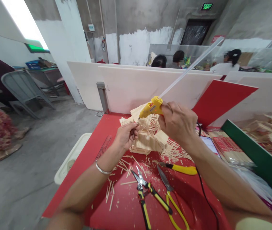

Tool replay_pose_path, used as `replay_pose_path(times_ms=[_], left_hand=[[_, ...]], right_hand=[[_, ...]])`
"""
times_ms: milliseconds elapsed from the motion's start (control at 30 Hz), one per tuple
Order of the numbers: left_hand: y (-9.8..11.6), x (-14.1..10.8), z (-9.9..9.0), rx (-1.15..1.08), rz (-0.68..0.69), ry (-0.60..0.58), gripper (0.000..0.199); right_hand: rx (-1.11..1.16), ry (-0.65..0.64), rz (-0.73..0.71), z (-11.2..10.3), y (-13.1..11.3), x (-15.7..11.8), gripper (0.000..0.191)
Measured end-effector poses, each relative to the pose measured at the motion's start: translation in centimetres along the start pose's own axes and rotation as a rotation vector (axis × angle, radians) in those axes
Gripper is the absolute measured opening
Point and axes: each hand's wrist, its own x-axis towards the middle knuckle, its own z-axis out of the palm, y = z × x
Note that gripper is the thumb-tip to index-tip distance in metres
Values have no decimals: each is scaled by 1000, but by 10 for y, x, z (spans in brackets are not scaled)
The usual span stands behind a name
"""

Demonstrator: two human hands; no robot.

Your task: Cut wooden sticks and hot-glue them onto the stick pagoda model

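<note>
Right hand [180, 123]: clamped around the handle of the yellow glue gun [152, 107], fingers wrapped and knuckles up.
Glue gun: within that grip, its nozzle pointing down and leftward to just beside the left fingertips (whether it touches anything there is too small to tell).
Clear rod [193, 65]: sticking out of the gun's back end, slanting up and to the right above the right hand.
Left hand [125, 135]: thumb and fingers drawn together at the near-left edge of the stick structure; I cannot tell what, if anything, is pinched between them.
Stick structure [147, 143]: pale wood, on the red table [71, 191], below the glue gun and between the two hands.
Bracelet [103, 169]: silver, around the left wrist.
Loose sticks [174, 150]: heaped beneath the right hand; others lie scattered below the left.
Cutting tools: nearer the body than both grips, black-and-yellow snips [142, 183] with jaws parted, yellow-handled scissors [171, 201] to their right, and a yellow-handled tool [183, 169] under the right forearm.
Ruler [103, 147]: transparent red, left of the left hand.
Phone [209, 145]: right of the right wrist, screen lit.
</note>
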Motion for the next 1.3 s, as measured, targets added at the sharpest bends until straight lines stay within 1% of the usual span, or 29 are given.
replay_pose_path(times_ms=[167, 400, 900, 1133, 1300], left_hand=[[-2, 1, -1, 3, 31, -35, 13], [0, -2, 2, -13, 32, -26, 14], [-3, 0, 1, -14, 34, -26, 18], [-2, -1, 3, -1, 23, -25, 14], [-1, -1, 4, 7, 23, -19, 18]], right_hand=[[-20, 7, -5, 2, 0, 0, 29], [-32, 34, -12, 0, 1, 0, 28], [-21, -6, -15, 0, -1, -1, 29], [-24, 23, -25, 0, 0, -1, 28], [-43, 26, -24, 0, 0, -1, 29]])
